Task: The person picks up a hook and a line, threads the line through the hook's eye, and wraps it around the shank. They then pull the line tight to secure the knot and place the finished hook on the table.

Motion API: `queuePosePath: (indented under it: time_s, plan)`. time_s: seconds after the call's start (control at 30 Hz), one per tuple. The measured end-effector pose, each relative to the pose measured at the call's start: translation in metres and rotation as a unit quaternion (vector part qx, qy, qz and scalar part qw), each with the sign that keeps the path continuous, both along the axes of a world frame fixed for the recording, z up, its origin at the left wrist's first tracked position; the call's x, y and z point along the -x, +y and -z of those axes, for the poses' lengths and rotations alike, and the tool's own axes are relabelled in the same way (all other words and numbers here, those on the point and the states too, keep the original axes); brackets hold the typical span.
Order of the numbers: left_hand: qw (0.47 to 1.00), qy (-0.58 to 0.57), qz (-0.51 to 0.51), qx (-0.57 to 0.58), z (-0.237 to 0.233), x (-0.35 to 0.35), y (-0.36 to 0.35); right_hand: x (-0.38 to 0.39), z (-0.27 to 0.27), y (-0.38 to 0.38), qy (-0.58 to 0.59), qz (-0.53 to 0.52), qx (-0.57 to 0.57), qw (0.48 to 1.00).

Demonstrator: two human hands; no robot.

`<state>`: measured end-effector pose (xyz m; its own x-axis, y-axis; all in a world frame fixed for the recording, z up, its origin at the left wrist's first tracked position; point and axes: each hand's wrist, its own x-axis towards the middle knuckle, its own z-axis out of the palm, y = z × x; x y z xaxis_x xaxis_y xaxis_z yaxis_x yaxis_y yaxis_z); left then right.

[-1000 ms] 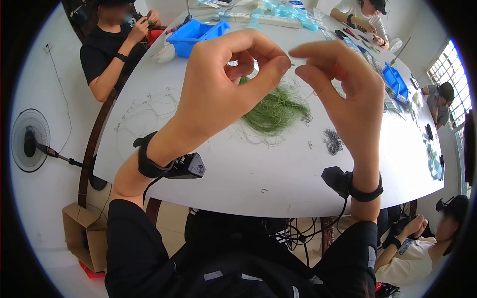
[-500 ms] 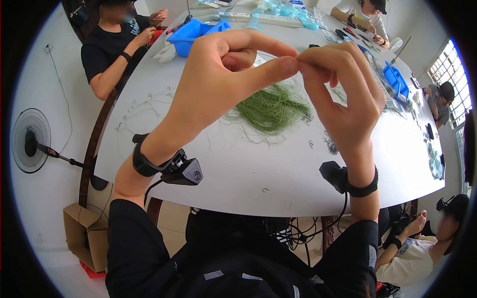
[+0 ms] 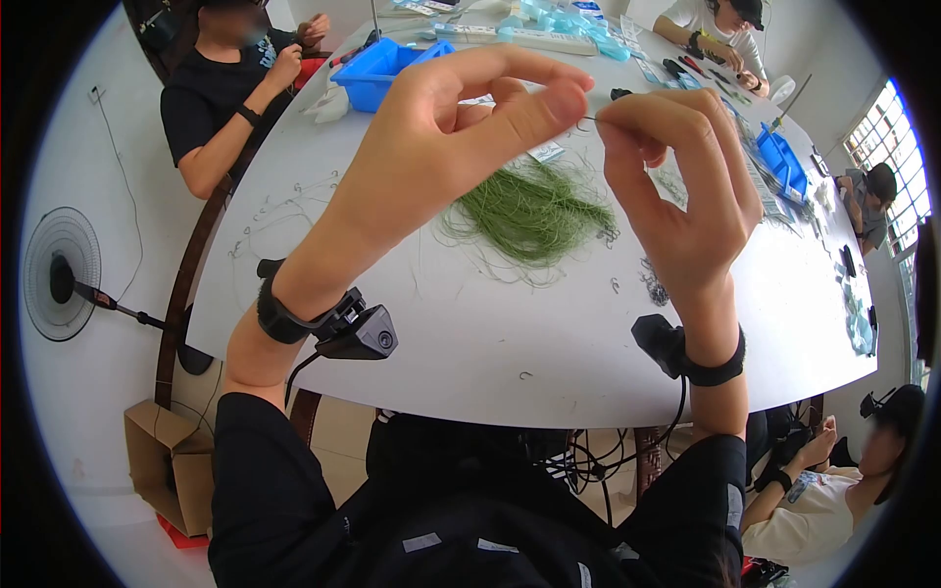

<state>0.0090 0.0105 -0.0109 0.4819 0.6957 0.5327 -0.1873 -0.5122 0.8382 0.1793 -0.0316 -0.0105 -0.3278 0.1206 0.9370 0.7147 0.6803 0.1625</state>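
My left hand (image 3: 470, 122) is raised over the table, thumb and index finger pinched together. Close to its right, my right hand (image 3: 676, 176) is also in a pinch. A thin dark piece, perhaps a hook or line, shows in the small gap between the fingertips; its shape is too small to make out. Below both hands lies a tangled bundle of green line (image 3: 537, 214) on the white table (image 3: 441, 333). Small dark hooks (image 3: 655, 284) are heaped to the right of the bundle, and one single hook (image 3: 525, 375) lies near the front edge.
A blue bin (image 3: 372, 78) stands at the back left, another blue bin (image 3: 781, 162) at the right. Loose hooks with lines (image 3: 284, 211) lie on the left. A white power strip (image 3: 515, 39) lies at the back. Several people sit around the table.
My fingertips, touching before, have moved slightly apart, with a thin piece now showing between them. My left hand has shifted a little and its thumb has tilted up.
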Motion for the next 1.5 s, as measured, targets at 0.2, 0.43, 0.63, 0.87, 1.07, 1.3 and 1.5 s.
queuePosePath:
  time_s: [0.2,0.43,0.63,0.87,1.07,1.3,1.5]
  plan:
    - [0.999,0.039,-0.014,-0.014,0.006,0.002,0.001,0.002,0.0,-0.001,0.0,-0.002,0.005,1.0]
    - [0.999,-0.008,-0.039,-0.013,0.008,0.003,0.004,-0.004,0.015,0.015,0.248,-0.205,0.314,0.893]
    - [0.998,-0.045,-0.054,0.006,0.012,0.003,0.014,0.036,0.054,0.003,0.19,-0.39,0.662,0.611]
    - [0.986,-0.107,-0.126,0.03,0.002,0.02,0.036,-0.024,0.003,0.008,0.261,-0.453,0.465,0.714]
    - [0.989,-0.105,-0.097,0.025,0.004,0.019,0.04,-0.056,-0.043,-0.021,0.403,-0.607,0.369,0.576]
    - [0.992,-0.077,-0.101,0.004,0.005,0.017,0.032,-0.072,-0.044,-0.013,0.338,-0.662,0.465,0.481]
    - [0.987,-0.064,-0.064,-0.134,0.016,0.006,0.03,-0.059,-0.04,-0.023,0.319,-0.451,0.438,0.709]
